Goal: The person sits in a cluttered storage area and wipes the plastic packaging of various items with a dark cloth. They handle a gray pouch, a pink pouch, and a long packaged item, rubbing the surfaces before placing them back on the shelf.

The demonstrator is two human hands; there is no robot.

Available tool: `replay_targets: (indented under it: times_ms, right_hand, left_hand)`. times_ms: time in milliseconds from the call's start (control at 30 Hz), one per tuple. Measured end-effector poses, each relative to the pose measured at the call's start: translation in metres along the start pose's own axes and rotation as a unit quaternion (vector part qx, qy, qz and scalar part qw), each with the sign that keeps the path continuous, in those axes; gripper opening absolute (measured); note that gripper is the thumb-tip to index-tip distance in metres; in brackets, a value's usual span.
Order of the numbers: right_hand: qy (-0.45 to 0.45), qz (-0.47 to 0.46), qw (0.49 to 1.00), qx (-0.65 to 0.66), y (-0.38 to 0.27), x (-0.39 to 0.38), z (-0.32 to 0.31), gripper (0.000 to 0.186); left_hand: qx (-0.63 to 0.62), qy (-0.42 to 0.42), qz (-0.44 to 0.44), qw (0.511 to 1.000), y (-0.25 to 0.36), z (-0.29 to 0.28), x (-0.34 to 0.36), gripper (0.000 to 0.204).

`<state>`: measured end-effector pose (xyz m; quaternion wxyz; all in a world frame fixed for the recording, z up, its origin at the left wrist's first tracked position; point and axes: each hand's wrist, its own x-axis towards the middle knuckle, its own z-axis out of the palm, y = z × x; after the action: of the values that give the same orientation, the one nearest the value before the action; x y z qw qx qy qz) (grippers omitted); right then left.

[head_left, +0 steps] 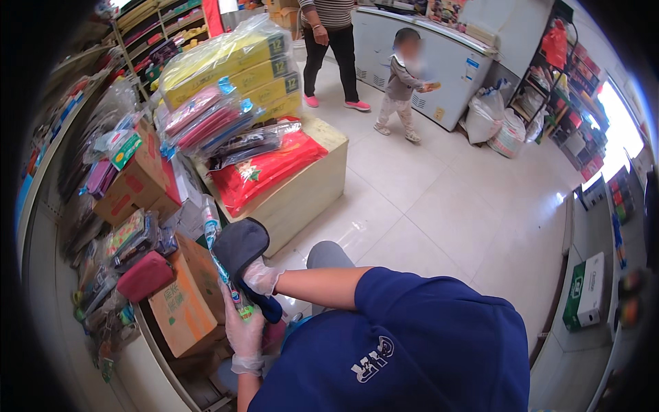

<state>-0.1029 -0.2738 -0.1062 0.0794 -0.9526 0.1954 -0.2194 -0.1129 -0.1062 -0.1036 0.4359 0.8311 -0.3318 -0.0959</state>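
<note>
My left hand (245, 328), in a thin clear glove, closes round the lower end of a long, narrow package (218, 264) in clear wrap with blue and white print. Just above it, my right hand (261, 277), gloved too, grips a dark grey, soft-looking piece (240, 242) with a rounded end. Its exact kind I cannot make out. A dark blue part of it hangs below my right hand, next to the package. My right fingers are partly hidden behind it.
Left of my hands stands an open cardboard box (184, 305) with a dark red pouch (145, 276) beside it. Ahead, a pale low block (312, 180) bears a red packet (264, 168) and yellow cartons (264, 65). Farther off, a child (403, 86) and another person (331, 48) are near a white chest freezer (439, 79).
</note>
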Motion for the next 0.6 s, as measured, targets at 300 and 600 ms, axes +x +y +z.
replay_targets:
  times_ms: [300,600]
  right_hand:
    - [-0.006,0.051,0.997,-0.058,0.033,0.04,-0.011,0.011]
    - [-0.019,0.071,0.994,-0.077,0.046,0.05,-0.018,0.011]
  left_hand:
    - [0.148,-0.07,0.046,0.985,-0.004,0.002,-0.014,0.094]
    - [0.131,-0.081,0.074,0.985,-0.006,0.0,-0.01,0.095]
